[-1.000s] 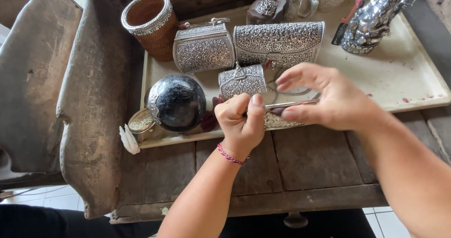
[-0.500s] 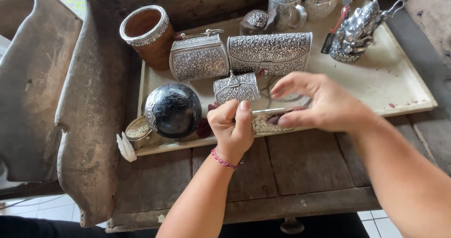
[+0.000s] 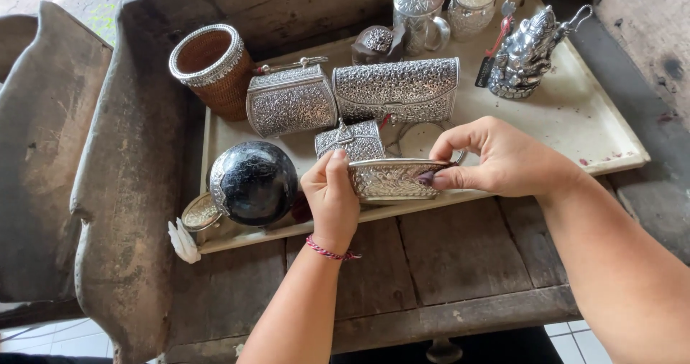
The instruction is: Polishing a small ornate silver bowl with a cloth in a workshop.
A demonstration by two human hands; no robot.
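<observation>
Gripping silver case by both ends

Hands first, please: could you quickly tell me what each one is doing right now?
Left hand: closed on the left end of the silver purse.
Right hand: closed on the purse's right end.

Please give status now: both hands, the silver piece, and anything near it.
Left hand and right hand each grip one end of the embossed silver dish. Dish held level above the tray front edge. Small silver purse just behind, black sphere to the left.
</observation>
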